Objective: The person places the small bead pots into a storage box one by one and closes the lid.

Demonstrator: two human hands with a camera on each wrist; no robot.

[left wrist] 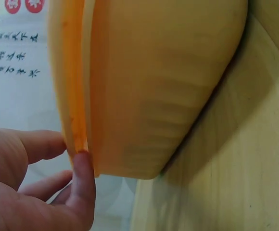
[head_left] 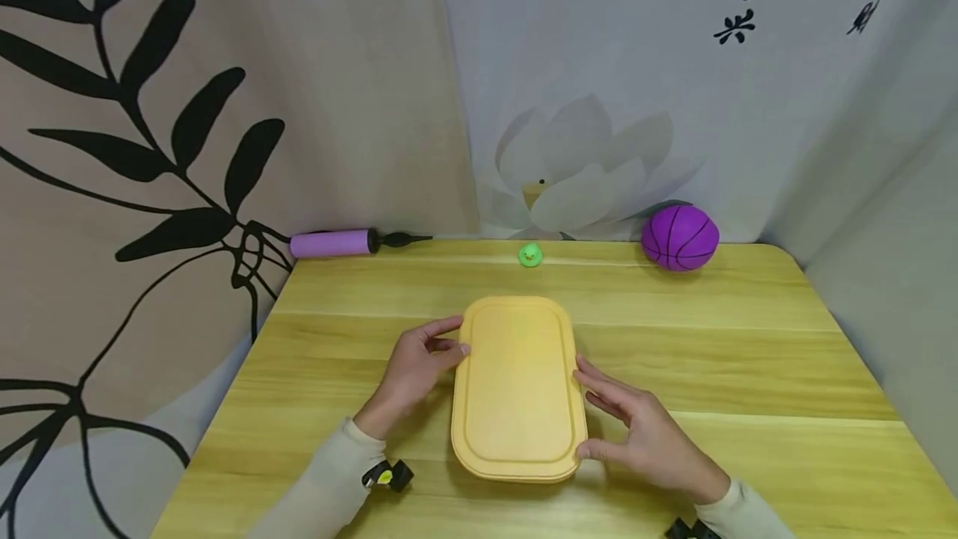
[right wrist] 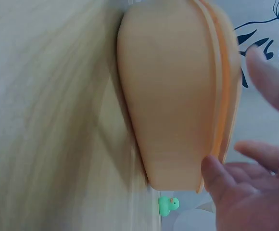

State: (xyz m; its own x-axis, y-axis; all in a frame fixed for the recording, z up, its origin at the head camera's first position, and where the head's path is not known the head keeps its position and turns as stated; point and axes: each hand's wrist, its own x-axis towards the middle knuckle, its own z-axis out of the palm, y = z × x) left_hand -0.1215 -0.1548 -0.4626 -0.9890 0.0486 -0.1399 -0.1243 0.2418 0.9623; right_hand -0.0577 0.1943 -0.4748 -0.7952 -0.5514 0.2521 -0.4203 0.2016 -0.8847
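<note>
A yellow-orange plastic box (left wrist: 144, 82) stands upright on the table, its flat lid (head_left: 520, 389) on top. Along the near edge in the left wrist view, a narrow gap shows between lid and box rim. My left hand (head_left: 415, 368) pinches the lid's edge near the far left corner, one finger lying under the lip. At the right side, my right hand (head_left: 654, 435) has its fingers spread loosely along the lid's edge. In the right wrist view its thumb (right wrist: 269, 84) stands off from the lid, while a fingertip (right wrist: 209, 166) is right at the rim.
A small green toy duck (head_left: 530, 254) sits at the table's back edge, behind the box. To its right lies a purple ball (head_left: 680, 238) with black lines. A purple hand pump (head_left: 333, 244) with a black nozzle lies at the back left. Printed curtains hang behind the wooden table (head_left: 748, 364).
</note>
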